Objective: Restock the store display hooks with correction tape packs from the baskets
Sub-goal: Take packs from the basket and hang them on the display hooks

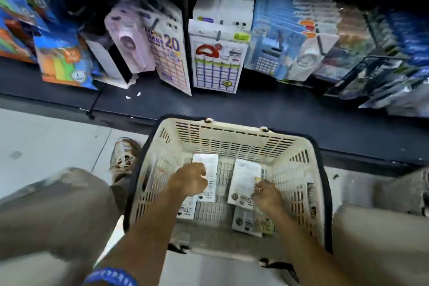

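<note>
Both hands are down in the cream basket (232,139), the left hand (190,179) and right hand (267,193) each gripping one correction tape pack (206,162), so a loose pinch may drop either.

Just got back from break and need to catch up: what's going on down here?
A person is crouched over a cream basket on the floor by the display shelf. The left hand grips one white pack inside it, and the right hand pinches another pack. More packs lie on the basket bottom. Nothing has gone up to the hooks yet.
</note>
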`<action>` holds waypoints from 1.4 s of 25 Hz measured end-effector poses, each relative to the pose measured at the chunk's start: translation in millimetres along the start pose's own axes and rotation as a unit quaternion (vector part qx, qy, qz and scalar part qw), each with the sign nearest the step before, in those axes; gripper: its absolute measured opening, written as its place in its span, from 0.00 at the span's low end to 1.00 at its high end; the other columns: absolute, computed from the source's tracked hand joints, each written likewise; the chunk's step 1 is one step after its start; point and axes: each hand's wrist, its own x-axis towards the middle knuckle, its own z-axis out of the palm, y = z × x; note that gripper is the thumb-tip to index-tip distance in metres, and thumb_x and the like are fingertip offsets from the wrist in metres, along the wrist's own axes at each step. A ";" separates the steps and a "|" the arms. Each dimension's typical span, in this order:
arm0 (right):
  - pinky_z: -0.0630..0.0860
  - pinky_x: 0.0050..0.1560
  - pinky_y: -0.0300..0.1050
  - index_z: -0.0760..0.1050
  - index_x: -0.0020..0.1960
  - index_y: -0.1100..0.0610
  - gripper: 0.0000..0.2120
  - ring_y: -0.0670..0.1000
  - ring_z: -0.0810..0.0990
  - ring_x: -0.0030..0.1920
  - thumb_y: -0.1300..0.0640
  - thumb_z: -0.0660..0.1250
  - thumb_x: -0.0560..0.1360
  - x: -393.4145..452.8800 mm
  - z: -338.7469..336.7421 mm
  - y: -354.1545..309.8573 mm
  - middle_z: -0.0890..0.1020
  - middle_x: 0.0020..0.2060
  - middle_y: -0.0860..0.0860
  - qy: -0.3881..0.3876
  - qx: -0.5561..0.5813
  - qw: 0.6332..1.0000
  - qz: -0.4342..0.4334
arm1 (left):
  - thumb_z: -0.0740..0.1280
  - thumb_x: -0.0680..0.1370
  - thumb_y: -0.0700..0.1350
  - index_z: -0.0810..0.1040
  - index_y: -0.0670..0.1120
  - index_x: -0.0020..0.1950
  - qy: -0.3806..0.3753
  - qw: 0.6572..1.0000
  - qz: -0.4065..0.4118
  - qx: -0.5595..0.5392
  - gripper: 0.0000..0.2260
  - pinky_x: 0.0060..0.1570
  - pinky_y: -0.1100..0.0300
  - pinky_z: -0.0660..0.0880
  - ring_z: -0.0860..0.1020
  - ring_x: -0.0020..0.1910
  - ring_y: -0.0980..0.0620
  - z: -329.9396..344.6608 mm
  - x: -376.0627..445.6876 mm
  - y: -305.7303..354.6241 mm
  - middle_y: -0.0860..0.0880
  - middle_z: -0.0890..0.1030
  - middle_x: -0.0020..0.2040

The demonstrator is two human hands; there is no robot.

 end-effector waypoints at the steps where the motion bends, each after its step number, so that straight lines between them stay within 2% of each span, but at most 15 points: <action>1: 0.74 0.44 0.43 0.75 0.58 0.57 0.11 0.56 0.79 0.49 0.60 0.68 0.76 2.8 12.4 19.4 0.81 0.55 0.58 0.005 0.010 1.000 0.025 | 0.67 0.80 0.47 0.77 0.48 0.65 -0.014 1.000 -0.022 0.012 0.13 0.57 0.56 0.74 0.79 0.62 0.44 35.0 9.3 -14.0 0.46 0.79 0.66; 3: 0.70 0.33 0.36 0.74 0.57 0.58 0.10 0.53 0.78 0.42 0.62 0.68 0.76 17.0 21.9 37.4 0.81 0.50 0.57 0.026 0.056 0.996 0.067 | 0.67 0.80 0.49 0.76 0.49 0.66 -0.025 0.999 -0.023 -0.005 0.15 0.56 0.58 0.74 0.78 0.63 0.44 82.8 37.6 -16.9 0.46 0.80 0.66; 5: 0.67 0.20 0.31 0.72 0.57 0.58 0.14 0.49 0.76 0.36 0.65 0.72 0.74 40.5 20.6 40.1 0.79 0.44 0.54 0.026 0.159 0.981 0.105 | 0.66 0.81 0.51 0.72 0.47 0.73 -0.041 0.994 -0.007 -0.104 0.21 0.61 0.55 0.74 0.77 0.66 0.43 110.7 76.7 4.0 0.44 0.79 0.69; 6: 0.68 0.18 0.31 0.71 0.57 0.57 0.17 0.48 0.76 0.36 0.65 0.74 0.73 49.9 21.8 39.8 0.78 0.43 0.53 0.017 0.211 0.970 0.117 | 0.66 0.81 0.52 0.68 0.46 0.76 -0.057 0.982 -0.022 -0.178 0.25 0.63 0.54 0.74 0.77 0.67 0.42 119.6 92.5 14.4 0.42 0.78 0.70; 9: 0.77 0.26 0.39 0.69 0.56 0.56 0.24 0.53 0.81 0.41 0.64 0.80 0.68 67.3 38.1 38.8 0.80 0.49 0.55 -0.015 0.309 0.943 0.125 | 0.72 0.79 0.51 0.68 0.43 0.77 -0.044 0.919 -0.107 -0.377 0.29 0.65 0.49 0.76 0.80 0.64 0.42 141.5 128.0 27.7 0.41 0.79 0.69; 13: 0.77 0.32 0.41 0.72 0.59 0.58 0.28 0.52 0.83 0.46 0.57 0.83 0.65 78.1 42.2 51.4 0.83 0.53 0.53 -0.008 0.322 0.934 0.152 | 0.77 0.76 0.47 0.64 0.45 0.78 -0.046 0.861 -0.168 -0.477 0.35 0.63 0.46 0.77 0.79 0.65 0.42 168.1 153.4 24.2 0.43 0.79 0.70; 17: 0.73 0.36 0.42 0.77 0.56 0.56 0.24 0.51 0.83 0.45 0.51 0.83 0.65 71.3 25.2 75.4 0.85 0.49 0.52 -0.046 0.316 0.926 0.200 | 0.76 0.75 0.48 0.80 0.54 0.59 -0.193 0.840 -0.138 -0.488 0.13 0.54 0.54 0.76 0.81 0.59 0.48 183.9 137.9 27.0 0.55 0.84 0.57; 20: 0.76 0.39 0.42 0.81 0.52 0.58 0.20 0.52 0.84 0.41 0.51 0.81 0.66 57.7 21.6 73.5 0.87 0.45 0.53 -0.084 0.353 0.916 0.171 | 0.71 0.75 0.46 0.84 0.45 0.60 -0.239 0.752 -0.181 -0.588 0.14 0.54 0.46 0.81 0.86 0.53 0.38 178.1 119.6 30.3 0.41 0.87 0.54; 22: 0.78 0.42 0.46 0.82 0.50 0.62 0.17 0.54 0.84 0.38 0.54 0.80 0.66 47.6 15.9 63.0 0.86 0.39 0.54 -0.126 0.414 0.892 0.132 | 0.70 0.77 0.45 0.85 0.44 0.61 -0.223 0.731 -0.166 -0.623 0.14 0.54 0.44 0.81 0.85 0.53 0.36 167.3 108.2 31.1 0.37 0.86 0.55; 25: 0.81 0.38 0.45 0.82 0.51 0.63 0.10 0.56 0.86 0.39 0.67 0.75 0.70 43.6 -10.0 40.1 0.87 0.43 0.59 -0.121 0.469 0.869 0.102 | 0.66 0.80 0.43 0.83 0.43 0.62 -0.162 0.739 -0.143 -0.639 0.13 0.56 0.43 0.80 0.85 0.51 0.37 138.6 90.7 33.4 0.38 0.87 0.53; 27: 0.81 0.37 0.46 0.82 0.51 0.63 0.09 0.56 0.86 0.39 0.70 0.72 0.72 35.6 -44.3 15.6 0.87 0.43 0.59 -0.155 0.434 0.885 0.075 | 0.66 0.81 0.43 0.84 0.44 0.59 -0.150 0.764 -0.113 -0.617 0.10 0.47 0.48 0.83 0.87 0.46 0.39 108.7 74.1 40.3 0.39 0.88 0.50; 29: 0.82 0.43 0.49 0.82 0.50 0.65 0.06 0.55 0.86 0.38 0.68 0.73 0.73 25.3 -92.1 -13.2 0.87 0.42 0.59 -0.196 0.364 0.911 0.016 | 0.67 0.80 0.41 0.85 0.43 0.52 -0.159 0.804 -0.070 -0.569 0.07 0.38 0.52 0.84 0.87 0.43 0.42 68.6 54.4 52.0 0.40 0.88 0.47; 32: 0.79 0.48 0.54 0.82 0.55 0.64 0.15 0.57 0.84 0.39 0.57 0.77 0.72 -0.2 -176.3 -73.4 0.86 0.46 0.61 -0.193 0.209 0.957 -0.063 | 0.70 0.78 0.35 0.83 0.41 0.56 -0.122 0.884 0.006 -0.451 0.08 0.57 0.41 0.81 0.84 0.52 0.38 -5.6 29.1 73.1 0.37 0.86 0.53; 33: 0.80 0.46 0.54 0.82 0.56 0.64 0.18 0.57 0.84 0.39 0.54 0.77 0.72 -14.6 -201.1 -91.7 0.86 0.47 0.61 -0.183 0.188 0.961 -0.085 | 0.71 0.77 0.34 0.81 0.40 0.57 -0.099 0.895 0.021 -0.434 0.10 0.59 0.39 0.79 0.84 0.52 0.37 -31.3 18.6 80.9 0.36 0.86 0.54; 35: 0.83 0.42 0.55 0.80 0.60 0.63 0.20 0.58 0.85 0.40 0.51 0.74 0.74 -46.7 -233.4 -116.0 0.86 0.47 0.59 -0.170 0.188 0.955 -0.155 | 0.71 0.76 0.33 0.80 0.41 0.56 -0.049 0.900 0.057 -0.429 0.10 0.51 0.42 0.83 0.85 0.44 0.39 -71.4 -7.0 94.6 0.37 0.87 0.48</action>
